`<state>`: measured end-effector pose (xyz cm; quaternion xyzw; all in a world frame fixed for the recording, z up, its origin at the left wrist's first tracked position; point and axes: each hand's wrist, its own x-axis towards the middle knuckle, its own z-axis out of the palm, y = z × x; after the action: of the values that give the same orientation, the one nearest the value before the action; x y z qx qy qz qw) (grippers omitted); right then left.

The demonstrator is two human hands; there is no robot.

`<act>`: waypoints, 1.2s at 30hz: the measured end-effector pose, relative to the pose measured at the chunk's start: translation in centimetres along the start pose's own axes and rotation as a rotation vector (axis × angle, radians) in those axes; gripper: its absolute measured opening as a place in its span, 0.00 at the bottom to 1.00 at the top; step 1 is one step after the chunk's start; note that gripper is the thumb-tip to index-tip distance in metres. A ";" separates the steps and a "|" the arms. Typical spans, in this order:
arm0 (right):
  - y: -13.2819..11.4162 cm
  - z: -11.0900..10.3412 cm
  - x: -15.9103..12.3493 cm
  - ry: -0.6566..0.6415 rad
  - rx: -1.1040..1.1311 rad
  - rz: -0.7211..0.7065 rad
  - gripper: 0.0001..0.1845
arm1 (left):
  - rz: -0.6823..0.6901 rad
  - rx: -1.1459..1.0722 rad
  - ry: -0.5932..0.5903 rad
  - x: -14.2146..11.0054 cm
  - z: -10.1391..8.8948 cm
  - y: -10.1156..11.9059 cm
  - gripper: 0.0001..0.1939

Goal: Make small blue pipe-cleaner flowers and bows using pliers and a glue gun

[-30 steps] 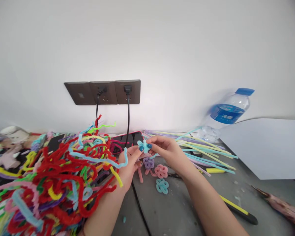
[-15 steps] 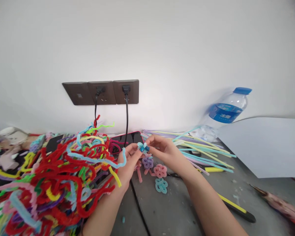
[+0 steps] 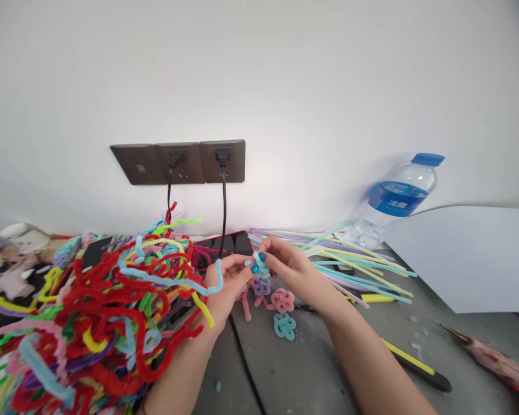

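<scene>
My right thumb is now sitting higher than my left, where half a second ago the two were side by side, and the light blue fuzzy piece [image 3: 262,265] between them is showing a different side and sitting slightly lower. Behind everything the white wall [image 3: 311,115] is rising, and the grey surface [image 3: 303,374] is stretching out below. On my left a tangled pile of fuzzy stems [image 3: 108,294], mostly red, is spreading, with a blue and a yellow end crossing in front of my left wrist. Over on the right a white sheet [image 3: 471,259] is lying near the wall, and straight pastel stems [image 3: 363,265] are fanning out beside it. Three dark socket plates [image 3: 190,173] are lining the wall, two of them carrying black plugs, and a blue-capped bottle [image 3: 400,196] is standing near the sheet. My left hand [image 3: 227,285] and right hand [image 3: 292,265] are both pinching narrowly, thumbs against fingers, holding the piece in front of me above the surface. Just below them purple [image 3: 260,287], pink [image 3: 282,300] and light blue flowers [image 3: 284,326] are lying close together. Nearer me a tiny blue scrap [image 3: 218,385] is resting beside the black cord [image 3: 242,351].
</scene>
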<state>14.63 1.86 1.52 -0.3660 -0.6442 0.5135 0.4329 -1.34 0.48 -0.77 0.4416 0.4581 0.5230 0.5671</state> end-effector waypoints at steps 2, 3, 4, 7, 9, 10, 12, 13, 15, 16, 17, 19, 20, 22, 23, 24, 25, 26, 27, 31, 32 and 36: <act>0.1 0.4 0.0 0.027 -0.002 -0.013 0.07 | 0.013 0.022 0.002 0.0 0.1 0.0 0.14; 0.1 0.6 0.0 0.042 -0.009 -0.023 0.07 | 0.018 0.028 0.008 0.0 0.1 0.1 0.13; 0.1 0.8 0.0 0.058 -0.021 -0.035 0.07 | 0.023 0.032 0.014 0.0 0.2 0.1 0.13; 0.0 1.1 0.1 0.101 -0.056 -0.062 0.07 | 0.027 0.012 0.027 -0.1 0.3 0.3 0.13; 0.0 1.0 0.2 0.097 -0.035 -0.058 0.08 | 0.012 -0.031 0.023 -0.2 0.4 0.4 0.15; 0.0 0.9 0.2 0.089 -0.017 -0.053 0.08 | 0.004 -0.053 0.018 -0.2 0.4 0.5 0.16; 0.0 0.7 0.3 0.081 0.010 -0.043 0.10 | -0.001 -0.075 0.000 -0.3 0.4 0.6 0.17; 0.0 0.6 0.3 0.083 0.016 -0.038 0.10 | 0.002 -0.075 -0.005 -0.3 0.4 0.6 0.17; 0.0 0.5 0.4 0.097 0.030 -0.029 0.13 | 0.017 -0.073 0.009 -0.4 0.4 0.6 0.17; 0.0 0.5 0.4 0.108 0.041 -0.022 0.14 | 0.023 -0.076 0.025 -0.4 0.5 0.7 0.17; 0.0 0.5 0.3 0.121 0.052 -0.014 0.15 | 0.027 -0.083 0.043 -0.4 0.5 0.7 0.17; 0.0 0.5 0.3 0.130 0.064 -0.002 0.14 | 0.026 -0.102 0.069 -0.5 0.6 0.9 0.17; 0.1 0.5 0.3 0.124 0.060 0.004 0.13 | 0.019 -0.112 0.071 -0.5 0.7 1.0 0.18; 0.1 0.3 0.3 0.108 0.042 0.018 0.11 | -0.001 -0.132 0.056 -0.6 0.8 1.1 0.18; 0.1 0.2 0.3 0.106 0.038 0.026 0.11 | -0.015 -0.136 0.045 -0.6 0.9 1.2 0.18; 0.1 0.1 0.3 0.108 0.041 0.035 0.11 | -0.030 -0.131 0.034 -0.6 0.9 1.2 0.18; 0.1 -0.1 0.3 0.110 0.046 0.043 0.11 | -0.047 -0.121 0.028 -0.6 0.9 1.2 0.18; 0.1 -0.2 0.3 0.104 0.048 0.049 0.11 | -0.064 -0.107 0.028 -0.6 0.9 1.2 0.18; 0.1 -0.4 0.3 0.089 0.040 0.051 0.11 | -0.077 -0.091 0.028 -0.6 0.8 1.2 0.18; 0.2 -0.5 0.2 0.026 -0.069 0.034 0.08 | -0.072 0.005 0.000 -0.4 0.5 1.1 0.18; 0.3 -0.4 0.1 0.020 -0.098 0.027 0.08 | -0.069 0.035 -0.006 -0.4 0.5 1.1 0.18; 0.5 0.0 0.0 0.031 -0.151 0.011 0.06 | -0.074 0.046 -0.007 -0.4 0.4 1.1 0.17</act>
<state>14.67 1.95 1.02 -0.4091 -0.6723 0.4601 0.4112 -1.14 0.19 0.45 0.4390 0.4843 0.4894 0.5773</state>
